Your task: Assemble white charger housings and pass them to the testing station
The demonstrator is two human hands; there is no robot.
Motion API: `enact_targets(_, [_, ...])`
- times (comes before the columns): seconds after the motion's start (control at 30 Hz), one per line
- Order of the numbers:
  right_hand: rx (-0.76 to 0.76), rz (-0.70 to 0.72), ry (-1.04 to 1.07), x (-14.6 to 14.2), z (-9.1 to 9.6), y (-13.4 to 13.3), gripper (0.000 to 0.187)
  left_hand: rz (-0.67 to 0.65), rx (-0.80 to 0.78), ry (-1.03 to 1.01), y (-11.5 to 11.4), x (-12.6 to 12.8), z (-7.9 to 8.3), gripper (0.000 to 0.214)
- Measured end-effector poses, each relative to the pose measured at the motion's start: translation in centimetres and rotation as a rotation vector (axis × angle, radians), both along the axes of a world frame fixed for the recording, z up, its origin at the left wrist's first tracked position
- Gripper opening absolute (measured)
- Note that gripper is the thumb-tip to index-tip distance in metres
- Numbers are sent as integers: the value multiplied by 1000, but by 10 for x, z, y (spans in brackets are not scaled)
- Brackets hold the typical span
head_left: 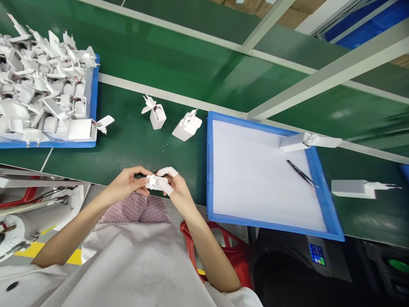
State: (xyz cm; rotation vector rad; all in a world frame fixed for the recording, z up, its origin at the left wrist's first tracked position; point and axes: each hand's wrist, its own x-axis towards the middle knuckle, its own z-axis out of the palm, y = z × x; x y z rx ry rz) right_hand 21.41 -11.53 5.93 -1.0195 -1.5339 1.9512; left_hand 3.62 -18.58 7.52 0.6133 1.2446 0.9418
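Note:
Both my hands meet at the table's near edge around a small white power adapter (152, 182). My left hand (129, 182) pinches its left end between thumb and fingers. White finger covers sit on the thumb and a finger of my right hand (177, 187), which is closed on the right end. My fingers hide much of the adapter. Beyond them on the green table stand an adapter with its two-pin plug cap hanging open (157, 117) and another white adapter with its cap on top (185, 127).
On the left, a blue tray (94, 91) is heaped with white adapters. A blue-rimmed tray (210, 170) with a white lining lies to the right, holding black tweezers (300, 172). One adapter (294, 143) rests on its rim; another adapter (353, 188) lies farther right. A red stool (238, 256) is below.

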Motion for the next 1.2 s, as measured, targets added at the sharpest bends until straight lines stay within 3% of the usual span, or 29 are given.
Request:
enact_targets(0.13, [10,28,7,0,2,-1,27,9,22,-5,-4,2,-2,48])
enact_targets(0.3, [203,24,-53,-1,3,-8,15,-13,12,-89,-6,-3,-8,46])
enact_targets(0.37, [376,14,-116,0,3,-11,9,-26,17,-107,-6,-5,-9,44])
enact_targets(0.43, [645,21,-172,2,3,-13,4,-26,29,-91,-5,-6,-9,42])
enact_targets(0.5, [912,64,-158,5,2,-12,11,-29,35,-79,-5,-6,-9,40])
enact_targets(0.6, [1112,193,-103,9,-1,-9,16,-8,53,-65,-6,-4,-10,37])
enact_targets(0.73, [1175,209,-163,10,-4,-8,33,28,130,55,-15,3,-15,35])
enact_targets(0.87, [1154,82,-126,0,-12,-10,24,102,414,596,-34,18,-24,33])
enact_targets(0.97, [976,-94,-123,-5,-17,-10,7,75,548,937,-44,31,-30,57])
enact_targets(1.07, [852,-325,-87,2,-17,-15,12,31,580,1055,-46,35,-29,76])
enact_targets(1.13, [930,-489,-88,12,-15,-23,11,28,603,1075,-46,30,-26,75])
enact_targets(1.2, [1041,-513,-134,20,-17,-32,13,78,620,1076,-47,23,-22,68])
